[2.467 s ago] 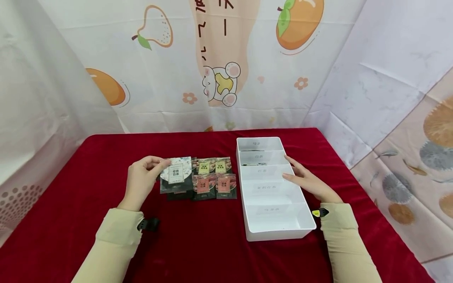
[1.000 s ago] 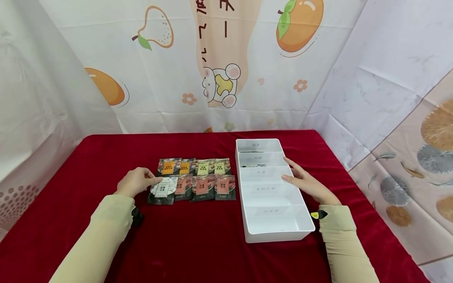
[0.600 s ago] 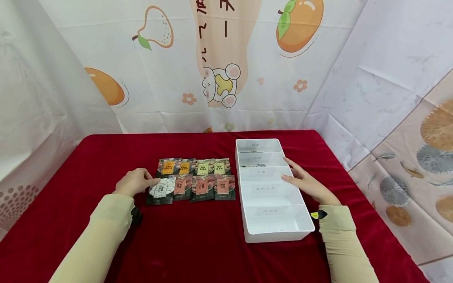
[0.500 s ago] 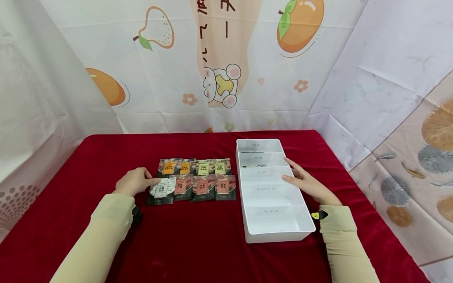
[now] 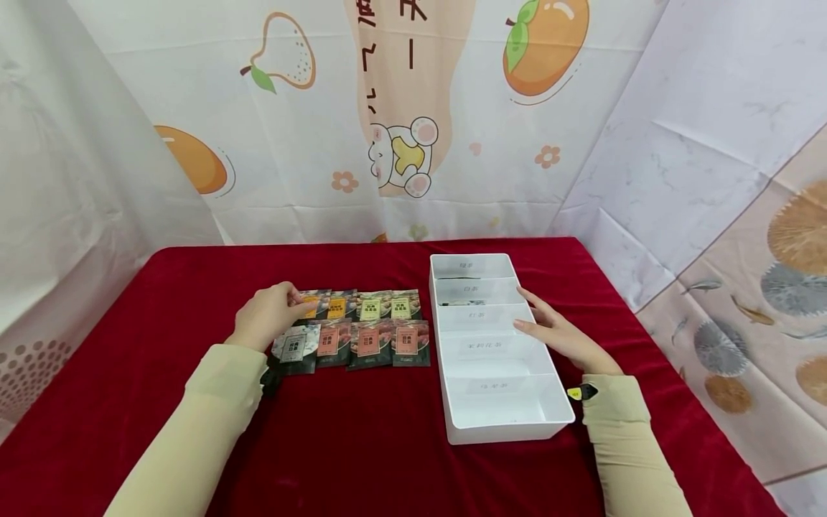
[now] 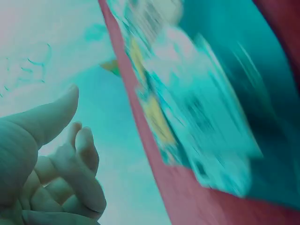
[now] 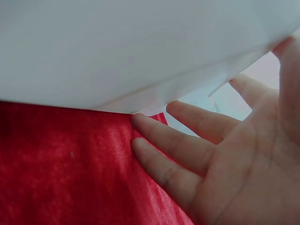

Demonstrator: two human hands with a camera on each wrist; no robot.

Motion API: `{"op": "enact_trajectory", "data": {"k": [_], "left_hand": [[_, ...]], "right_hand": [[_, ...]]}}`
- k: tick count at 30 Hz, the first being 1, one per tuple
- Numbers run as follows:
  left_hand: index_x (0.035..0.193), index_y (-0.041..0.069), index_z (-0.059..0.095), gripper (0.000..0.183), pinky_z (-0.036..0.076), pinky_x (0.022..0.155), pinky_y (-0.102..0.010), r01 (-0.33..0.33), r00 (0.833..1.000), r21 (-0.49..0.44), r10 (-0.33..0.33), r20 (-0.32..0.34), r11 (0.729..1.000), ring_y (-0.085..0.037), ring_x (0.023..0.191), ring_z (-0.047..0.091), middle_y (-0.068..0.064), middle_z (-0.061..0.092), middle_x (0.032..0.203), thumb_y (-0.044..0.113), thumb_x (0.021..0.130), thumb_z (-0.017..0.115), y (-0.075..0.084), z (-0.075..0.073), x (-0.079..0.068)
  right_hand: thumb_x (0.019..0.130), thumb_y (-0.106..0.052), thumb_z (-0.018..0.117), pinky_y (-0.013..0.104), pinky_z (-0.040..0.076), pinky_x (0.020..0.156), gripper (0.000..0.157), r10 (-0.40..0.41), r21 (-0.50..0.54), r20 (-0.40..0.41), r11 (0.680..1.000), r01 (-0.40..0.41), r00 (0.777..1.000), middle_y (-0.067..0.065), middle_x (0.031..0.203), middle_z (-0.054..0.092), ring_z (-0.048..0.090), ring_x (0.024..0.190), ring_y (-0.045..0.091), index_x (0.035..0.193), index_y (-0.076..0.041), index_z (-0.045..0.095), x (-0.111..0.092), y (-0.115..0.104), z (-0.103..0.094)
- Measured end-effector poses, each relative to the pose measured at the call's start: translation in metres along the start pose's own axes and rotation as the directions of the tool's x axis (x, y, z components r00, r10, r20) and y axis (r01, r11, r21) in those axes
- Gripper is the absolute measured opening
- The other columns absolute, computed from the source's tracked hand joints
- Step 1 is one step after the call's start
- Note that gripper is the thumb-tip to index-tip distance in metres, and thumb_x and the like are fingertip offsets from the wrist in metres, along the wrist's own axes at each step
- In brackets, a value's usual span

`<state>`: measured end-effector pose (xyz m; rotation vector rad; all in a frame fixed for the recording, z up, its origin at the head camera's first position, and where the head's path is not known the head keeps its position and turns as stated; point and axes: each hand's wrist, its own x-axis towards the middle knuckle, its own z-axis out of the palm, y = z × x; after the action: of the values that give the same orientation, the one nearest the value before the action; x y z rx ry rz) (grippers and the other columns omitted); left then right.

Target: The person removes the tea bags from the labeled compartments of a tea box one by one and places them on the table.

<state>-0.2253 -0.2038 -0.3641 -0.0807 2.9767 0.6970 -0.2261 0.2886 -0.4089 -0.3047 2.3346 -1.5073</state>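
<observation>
My left hand (image 5: 266, 314) is raised over the left end of the tea sachets. In the left wrist view its thumb stands apart from loosely bent fingers (image 6: 77, 176), with nothing between them. Just below it lies the white-labelled sachet (image 5: 296, 347), left of several red-labelled sachets (image 5: 369, 343). An orange-labelled sachet (image 5: 337, 306) and green-labelled ones (image 5: 401, 305) make up the back row. My right hand (image 5: 568, 341) rests against the right side of the white divided box (image 5: 510, 434). Its straight fingers (image 7: 187, 145) touch the wall from outside, as the right wrist view shows.
The box has a row of compartments with handwritten labels; sachet edges (image 5: 462, 302) show in the two far ones. A red cloth (image 5: 362, 445) covers the table. Behind it hangs a printed white curtain (image 5: 291, 143).
My left hand laid the white-labelled sachet at the front row's left end, let go, then moved up and right. The right hand has stayed by the box.
</observation>
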Motion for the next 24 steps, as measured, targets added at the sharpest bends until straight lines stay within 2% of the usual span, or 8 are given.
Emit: {"op": "enact_trajectory", "data": {"k": [5,10,17,24], "left_hand": [[0.101,0.010,0.062,0.036,0.043,0.053,-0.028,-0.088,0.996,-0.025,0.088,-0.030,0.996,-0.018,0.066,0.056,-0.007,0.067,0.088,0.044,0.094,0.066,0.026,0.005,-0.004],[0.099,0.013,0.064,0.033,0.044,0.052,-0.028,-0.149,0.988,-0.065,0.145,-0.055,0.987,-0.018,0.065,0.057,-0.005,0.068,0.089,0.045,0.094,0.065,0.053,0.011,-0.007],[0.096,0.015,0.066,0.030,0.043,0.053,-0.030,-0.261,0.962,-0.138,0.245,-0.118,0.955,-0.016,0.059,0.055,-0.004,0.070,0.088,0.045,0.096,0.063,0.084,0.025,-0.010],[0.094,0.021,0.066,0.028,0.037,0.047,-0.029,-0.261,0.960,-0.196,0.233,-0.154,0.945,-0.019,0.051,0.046,-0.001,0.071,0.092,0.048,0.095,0.063,0.102,0.043,-0.010]], "right_hand": [[0.100,-0.032,0.058,0.033,0.051,0.088,0.079,0.005,-0.012,-0.008,1.000,-0.005,1.000,0.027,0.147,0.040,0.064,0.107,0.024,0.161,-0.028,0.008,-0.001,-0.001,0.000],[0.100,-0.031,0.059,0.033,0.052,0.088,0.079,0.007,-0.010,-0.007,1.000,-0.007,1.000,0.027,0.148,0.039,0.064,0.106,0.023,0.161,-0.027,0.008,-0.001,-0.002,0.000],[0.100,-0.033,0.059,0.035,0.051,0.090,0.079,0.009,-0.020,-0.009,1.000,-0.009,1.000,0.026,0.150,0.038,0.063,0.109,0.025,0.161,-0.029,0.008,-0.001,-0.001,-0.001],[0.100,-0.035,0.059,0.038,0.050,0.093,0.078,0.016,-0.034,-0.017,0.999,-0.017,1.000,0.025,0.151,0.037,0.062,0.112,0.027,0.160,-0.031,0.010,-0.001,-0.001,-0.001]]}}
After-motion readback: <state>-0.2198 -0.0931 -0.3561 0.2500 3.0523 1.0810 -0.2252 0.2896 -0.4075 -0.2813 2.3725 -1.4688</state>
